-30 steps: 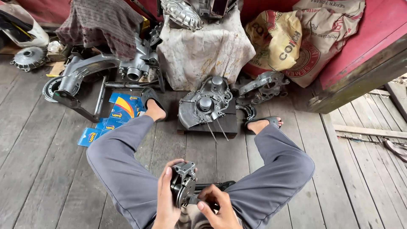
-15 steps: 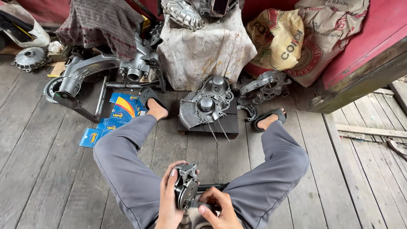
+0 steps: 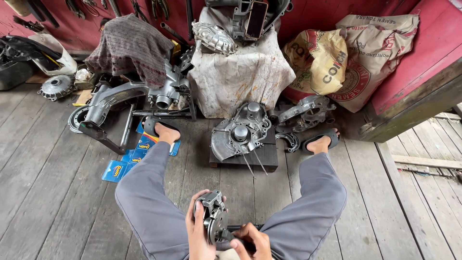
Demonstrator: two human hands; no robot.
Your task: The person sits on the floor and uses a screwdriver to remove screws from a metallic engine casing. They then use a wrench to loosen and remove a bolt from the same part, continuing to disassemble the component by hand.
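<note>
While the small grey metal engine part (image 3: pixel 213 216) is gripped at the bottom centre of the frame, little has been altered over the last second: the part is seen to have been raised and turned only slightly between the knees. The left hand (image 3: pixel 198 237) is wrapped around the part's left side, fingers closed against its casing. The right hand (image 3: pixel 251 240) is clenched on a dark tool handle (image 3: pixel 238 230) whose tip is set against the lower face of the part; the tip itself is hidden by the fingers. Since the grip on both has been kept through the earlier views, the work on the part is judged to be in mid-course, with the tool held to the same spot rather than being changed.

The legs have been drawn in a little, the right sandalled foot (image 3: pixel 321 142) having been shifted from beside the casing towards the right of the frame. Above the hands, at the centre, a larger engine casing (image 3: pixel 240 132) is left resting on a dark wooden block (image 3: pixel 245 159), well apart from the hands. Blue packets (image 3: pixel 126 163) are lying on the plank floor (image 3: pixel 48 192) at left centre, under the left foot.
</note>
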